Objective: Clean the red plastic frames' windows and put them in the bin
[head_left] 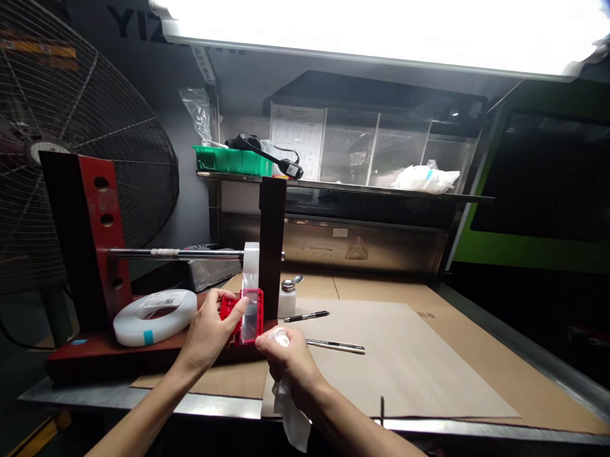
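Note:
My left hand grips a red plastic part that looks like an open frame or case, its thumb pressing on the front. Clear film runs down to the part from a narrow roll on a metal rod. A crumpled white tissue or cloth is bunched in my right hand and hangs below it. The fingertips of that hand meet the lower right corner of the red part. Whether they also pinch the film there, I cannot tell.
A red and black stand carries the rod. On its base lies a wide film roll. Right of the stand are a pump bottle, a black pen and another pen. A shelf with a green bin stands behind.

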### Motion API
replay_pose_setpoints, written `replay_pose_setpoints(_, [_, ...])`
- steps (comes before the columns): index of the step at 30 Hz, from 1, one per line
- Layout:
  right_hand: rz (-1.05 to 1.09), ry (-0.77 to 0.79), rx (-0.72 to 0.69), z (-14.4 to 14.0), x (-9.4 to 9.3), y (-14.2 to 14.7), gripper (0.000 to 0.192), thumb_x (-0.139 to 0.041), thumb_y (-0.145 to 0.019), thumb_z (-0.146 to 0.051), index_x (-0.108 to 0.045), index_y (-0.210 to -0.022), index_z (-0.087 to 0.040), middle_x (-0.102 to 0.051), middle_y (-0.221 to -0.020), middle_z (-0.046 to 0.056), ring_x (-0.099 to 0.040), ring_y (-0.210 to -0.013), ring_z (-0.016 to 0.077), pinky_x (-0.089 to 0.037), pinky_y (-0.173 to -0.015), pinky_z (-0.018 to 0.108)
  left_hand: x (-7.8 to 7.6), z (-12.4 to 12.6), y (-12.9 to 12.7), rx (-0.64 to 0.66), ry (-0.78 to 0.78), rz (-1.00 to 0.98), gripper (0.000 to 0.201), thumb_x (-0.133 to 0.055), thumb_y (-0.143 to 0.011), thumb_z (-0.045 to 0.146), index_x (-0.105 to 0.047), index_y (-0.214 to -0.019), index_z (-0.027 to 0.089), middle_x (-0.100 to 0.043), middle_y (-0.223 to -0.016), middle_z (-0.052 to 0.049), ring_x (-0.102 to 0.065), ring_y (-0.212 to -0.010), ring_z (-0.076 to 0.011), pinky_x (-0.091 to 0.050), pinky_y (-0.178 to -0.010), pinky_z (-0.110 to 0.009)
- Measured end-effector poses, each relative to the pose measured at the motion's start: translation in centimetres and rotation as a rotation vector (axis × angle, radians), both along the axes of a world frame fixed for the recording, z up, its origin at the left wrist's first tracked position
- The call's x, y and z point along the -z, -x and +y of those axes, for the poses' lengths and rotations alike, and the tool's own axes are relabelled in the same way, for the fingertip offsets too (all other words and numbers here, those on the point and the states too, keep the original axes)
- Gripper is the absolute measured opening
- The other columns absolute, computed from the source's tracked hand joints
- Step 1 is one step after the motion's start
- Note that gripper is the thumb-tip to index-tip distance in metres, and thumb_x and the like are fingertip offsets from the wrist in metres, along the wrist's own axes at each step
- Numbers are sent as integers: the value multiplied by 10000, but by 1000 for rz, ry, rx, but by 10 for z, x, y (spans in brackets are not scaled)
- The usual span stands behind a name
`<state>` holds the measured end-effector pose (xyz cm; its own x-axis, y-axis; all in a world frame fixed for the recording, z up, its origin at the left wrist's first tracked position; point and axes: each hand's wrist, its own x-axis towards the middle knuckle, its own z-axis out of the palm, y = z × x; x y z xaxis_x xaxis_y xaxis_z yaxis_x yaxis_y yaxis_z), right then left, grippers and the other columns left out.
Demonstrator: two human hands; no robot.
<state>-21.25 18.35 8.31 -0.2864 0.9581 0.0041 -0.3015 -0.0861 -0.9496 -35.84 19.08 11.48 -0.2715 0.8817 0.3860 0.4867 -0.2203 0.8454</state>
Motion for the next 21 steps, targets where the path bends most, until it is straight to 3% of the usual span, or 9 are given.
replay_pose_setpoints(14, [-80,-62,3,1,5,-1,196,-672,-585,-309,-537,-626,-173,-371,-409,-97,-245,-359,42,-167,-368,211,7,7,5,-69,-56,49,451,-622,-652,586,-495,-870,212,-645,-823,-71,-639,-727,-261,-514,-651,-388])
replay_pose_setpoints(17, [-171,-184,38,1,4,-5,206,-662,-622,-329,-537,-654,-167,-416,-477,-77,-303,-417,56,-231,-404,201,9,10,7,-79,-69,46,464,-624,-638,590,-490,-873,214,-641,-857,-81,-639,-762,-272,-517,-679,-406])
replay_pose_setpoints(21, [-309,-511,129,0,-5,-13,117,-599,-688,-260,-554,-751,-172,-510,-629,-42,-416,-547,84,-333,-507,197,12,12,8,-86,-82,44,464,-620,-636,594,-485,-876,221,-639,-875,-81,-639,-776,-275,-515,-671,-401])
